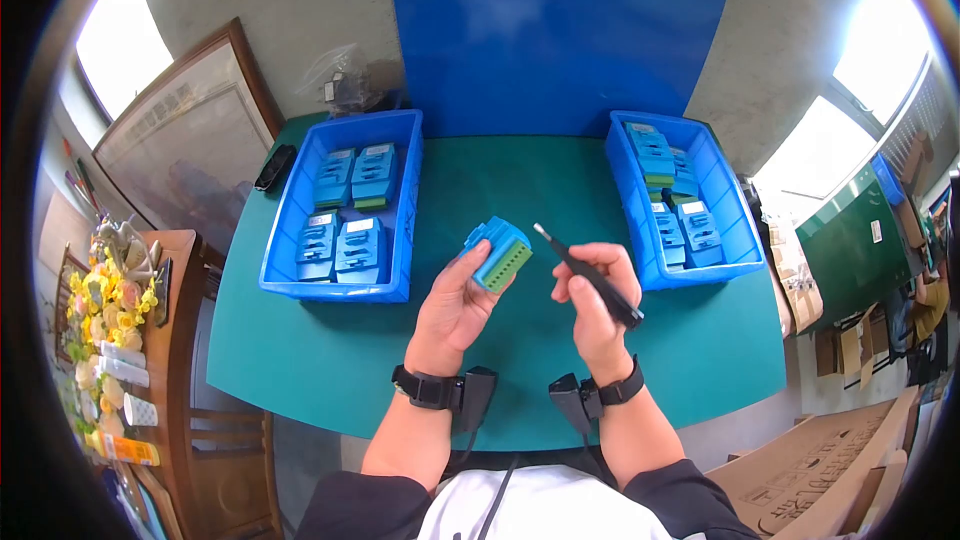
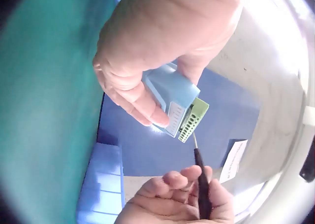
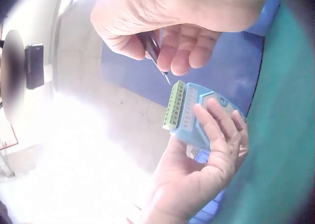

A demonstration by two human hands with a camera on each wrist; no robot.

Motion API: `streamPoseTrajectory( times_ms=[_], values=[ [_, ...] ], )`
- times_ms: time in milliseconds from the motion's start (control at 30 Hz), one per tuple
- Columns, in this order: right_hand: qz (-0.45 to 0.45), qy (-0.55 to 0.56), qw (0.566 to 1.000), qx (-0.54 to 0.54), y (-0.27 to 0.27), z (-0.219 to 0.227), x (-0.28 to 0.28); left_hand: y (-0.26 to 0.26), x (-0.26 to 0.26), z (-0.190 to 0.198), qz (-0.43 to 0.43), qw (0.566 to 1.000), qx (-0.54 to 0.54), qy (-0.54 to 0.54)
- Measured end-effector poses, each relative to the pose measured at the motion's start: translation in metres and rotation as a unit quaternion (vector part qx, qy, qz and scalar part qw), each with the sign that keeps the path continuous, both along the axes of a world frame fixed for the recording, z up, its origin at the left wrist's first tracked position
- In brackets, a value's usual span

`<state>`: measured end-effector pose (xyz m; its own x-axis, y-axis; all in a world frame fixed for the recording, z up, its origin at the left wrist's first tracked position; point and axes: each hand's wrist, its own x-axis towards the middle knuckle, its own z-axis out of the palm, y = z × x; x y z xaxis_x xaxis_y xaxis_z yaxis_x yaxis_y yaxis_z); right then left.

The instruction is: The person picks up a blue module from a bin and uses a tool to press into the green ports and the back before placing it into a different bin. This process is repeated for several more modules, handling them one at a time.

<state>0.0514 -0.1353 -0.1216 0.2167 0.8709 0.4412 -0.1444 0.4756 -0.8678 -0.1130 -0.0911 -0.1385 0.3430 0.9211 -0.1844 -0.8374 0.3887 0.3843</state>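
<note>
Over the middle of the table, the left hand (image 1: 455,308) grips a blue module (image 1: 484,239) between thumb and fingers. Its green terminal block (image 1: 508,265) faces right, with a row of holes showing. The right hand (image 1: 600,305) pinches a black screwdriver (image 1: 603,290); its thin metal tip points at the module. In the left wrist view the screwdriver's tip is just beside the green block (image 2: 194,120); in the right wrist view a small gap separates the tip from the green block (image 3: 174,105). Both wrists wear black straps.
A blue bin (image 1: 408,190) with several modules stands on the left of the green table (image 1: 460,170), another blue bin (image 1: 628,180) with several modules on the right. A black object (image 1: 276,168) lies beside the left bin. A blue panel (image 1: 560,30) rises behind the table.
</note>
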Motion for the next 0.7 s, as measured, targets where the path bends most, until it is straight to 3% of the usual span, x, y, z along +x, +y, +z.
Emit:
streamPoseTrajectory(
  times_ms=[133, 333, 567, 700],
  values=[
    [-0.05, -0.118, 0.988, 0.085, -0.004, -0.003, -0.008, -0.002, 0.002, 0.002, 0.025, 0.997, 0.031, 0.065],
    [-0.127, -0.163, 0.977, 0.057, -0.007, -0.003, -0.007, -0.004, 0.004, 0.004, 0.056, 0.992, 0.04, 0.11],
    [-0.073, -0.076, 0.992, -0.063, 0.005, -0.003, -0.008, 0.005, 0.005, -0.014, 0.127, 0.97, 0.047, 0.203],
    [-0.041, 0.069, 0.993, -0.081, 0.011, -0.013, -0.005, 0.007, 0.003, -0.013, 0.121, 0.969, 0.048, 0.21]
  ],
)
